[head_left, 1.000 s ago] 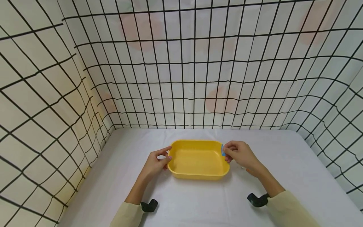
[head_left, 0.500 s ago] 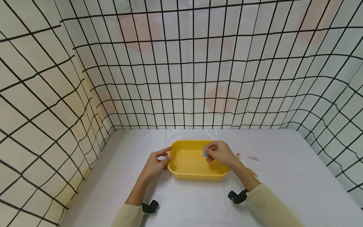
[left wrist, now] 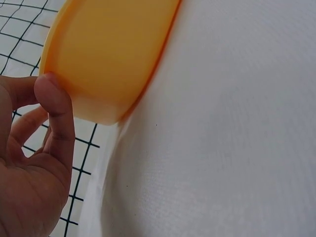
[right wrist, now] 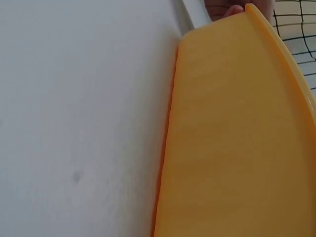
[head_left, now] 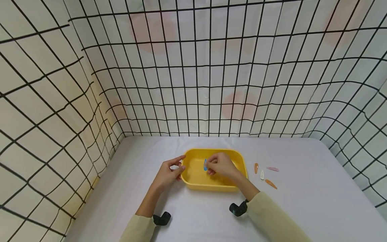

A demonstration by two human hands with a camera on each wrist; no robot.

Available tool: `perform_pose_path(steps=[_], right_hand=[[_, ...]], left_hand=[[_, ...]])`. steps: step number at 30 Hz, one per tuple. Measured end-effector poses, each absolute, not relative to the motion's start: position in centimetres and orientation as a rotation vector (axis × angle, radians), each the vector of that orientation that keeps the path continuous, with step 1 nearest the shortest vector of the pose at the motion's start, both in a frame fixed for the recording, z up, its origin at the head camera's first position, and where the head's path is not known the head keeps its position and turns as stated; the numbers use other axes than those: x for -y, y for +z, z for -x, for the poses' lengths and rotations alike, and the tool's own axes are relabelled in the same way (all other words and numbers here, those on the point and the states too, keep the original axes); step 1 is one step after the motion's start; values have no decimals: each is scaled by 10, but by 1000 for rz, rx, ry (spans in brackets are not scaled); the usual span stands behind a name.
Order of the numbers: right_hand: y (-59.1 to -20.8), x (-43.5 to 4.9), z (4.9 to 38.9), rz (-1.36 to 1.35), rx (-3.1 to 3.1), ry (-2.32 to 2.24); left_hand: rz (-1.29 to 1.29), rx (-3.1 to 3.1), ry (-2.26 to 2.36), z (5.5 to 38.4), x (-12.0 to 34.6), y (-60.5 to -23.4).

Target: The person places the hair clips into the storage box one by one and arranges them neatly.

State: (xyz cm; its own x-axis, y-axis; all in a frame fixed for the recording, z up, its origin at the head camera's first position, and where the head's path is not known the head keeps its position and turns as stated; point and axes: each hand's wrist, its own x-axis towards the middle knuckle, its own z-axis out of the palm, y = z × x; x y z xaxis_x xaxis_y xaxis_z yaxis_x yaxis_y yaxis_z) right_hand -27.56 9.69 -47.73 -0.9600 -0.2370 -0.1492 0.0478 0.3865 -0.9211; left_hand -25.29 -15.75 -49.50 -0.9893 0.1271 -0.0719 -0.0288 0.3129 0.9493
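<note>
A blue snap hair clip (head_left: 205, 165) is pinched between the thumb and fingers of my right hand (head_left: 223, 165), over the inside of a shallow yellow tray (head_left: 208, 188). At the tray's left end my left hand (head_left: 166, 174) grips the rim, thumb and index finger at the edge. In the left wrist view, the thumb of the left hand (left wrist: 42, 163) lies against the tray's end (left wrist: 106, 54), with other fingers curled behind. The right wrist view holds mostly the tray's side wall (right wrist: 237, 128); the right hand itself is out of that view.
Several more hair clips lie right of the tray on the white cloth (head_left: 302, 201): an orange clip (head_left: 256, 168), a white clip (head_left: 262, 174), a pink clip (head_left: 273, 169) and another orange clip (head_left: 271, 184). A black grid (head_left: 208, 87) encloses the back and sides.
My right hand has carried the blue hair clip leftward from the tray's right rim to over its middle. The clips on the cloth have come into view. The left hand keeps its place.
</note>
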Motion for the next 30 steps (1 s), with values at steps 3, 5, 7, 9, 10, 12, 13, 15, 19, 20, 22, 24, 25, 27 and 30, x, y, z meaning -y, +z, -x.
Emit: perform_pose_path(steps=[3,5,7,9,10,12,13,15,19,20,22,24,25,27,30], right_hand=[[-480,-88,278,128,-2389,-1583],[-480,-82,279,118,-2390,-1574],[-479,-77,280,112,-2383,-1565],[-479,-71,281,119,-2380,-1552],[-479,-68,281,124,-2380,-1539],[-480,-62,281,130,-2376,-1516],[-481,-59,282,132,-2372,-1507],[-482,-53,282,143,-2368,-1489],[-482,-45,284,146,-2353,-1474],[-483,-43,284,146,-2351,-1466],[-484,-40,286,142,-2350,-1447],[-485,-38,287,138,-2353,-1423],[-486,-37,288,136,-2354,-1413],[-487,-35,289,128,-2361,-1393],[-486,-33,289,113,-2371,-1368]], left_hand=[[-92,-2425,1765,254,157,-496],[-112,-2424,1768,255,158,-496],[-135,-2422,1775,256,158,-496],[-153,-2423,1782,256,159,-495],[-162,-2424,1783,255,160,-495],[-168,-2420,1789,255,160,-496],[-173,-2419,1792,254,161,-496],[-178,-2417,1793,253,162,-497],[-193,-2422,1793,254,161,-497],[-191,-2422,1796,254,161,-497],[-192,-2419,1800,255,160,-498],[-182,-2412,1803,254,160,-497],[-175,-2410,1801,254,160,-497],[-167,-2411,1792,253,161,-497],[-166,-2418,1776,253,161,-496]])
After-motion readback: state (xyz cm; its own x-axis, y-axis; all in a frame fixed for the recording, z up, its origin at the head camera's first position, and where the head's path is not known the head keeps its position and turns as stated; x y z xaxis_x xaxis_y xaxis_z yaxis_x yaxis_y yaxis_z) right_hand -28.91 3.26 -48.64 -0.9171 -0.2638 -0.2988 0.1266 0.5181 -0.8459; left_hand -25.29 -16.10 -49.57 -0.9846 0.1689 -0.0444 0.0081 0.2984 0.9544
